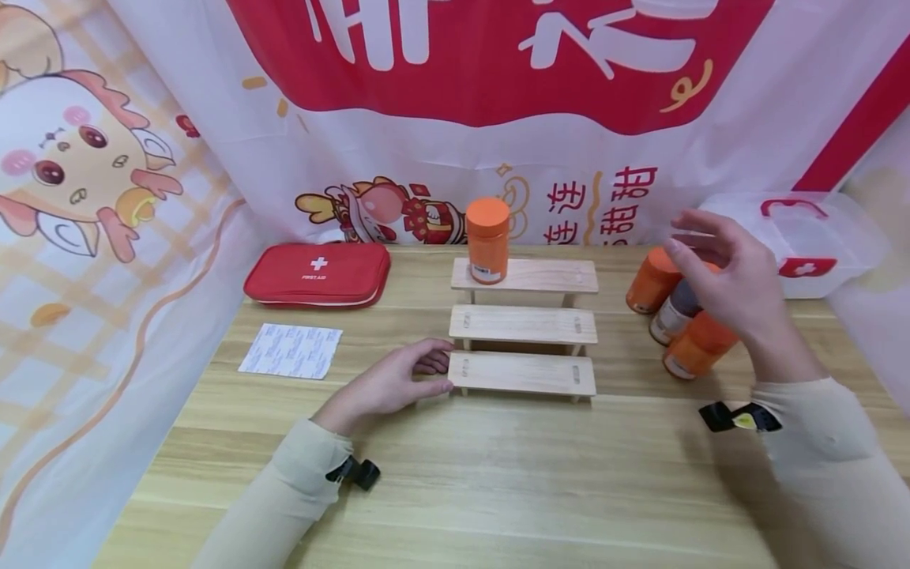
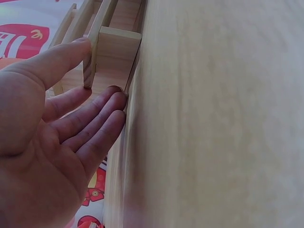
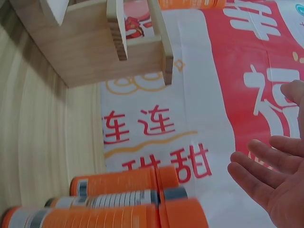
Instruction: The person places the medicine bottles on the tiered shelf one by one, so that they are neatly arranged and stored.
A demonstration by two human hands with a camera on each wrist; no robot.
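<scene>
My left hand [image 1: 398, 378] is at the left end of a three-step wooden shelf [image 1: 522, 373], with thumb and fingertips touching the lowest step. In the left wrist view, that hand's fingers [image 2: 102, 147] extend beside the shelf's side panel [image 2: 118, 57]. Over the bottles on the right hovers my right hand [image 1: 739, 273], fingers spread and holding nothing. Below it stand two orange bottles [image 1: 650, 283] [image 1: 700, 348] and a grey-capped bottle [image 1: 671, 316] between them. Another orange bottle [image 1: 487, 245] stands upright on the top step, toward its left.
A red first aid pouch [image 1: 316, 276] lies at the back left, with a white printed packet [image 1: 291, 351] in front of it. At the back right is a clear plastic box [image 1: 839, 229] with a red handle. A printed cloth [image 1: 426, 158] hangs behind the table.
</scene>
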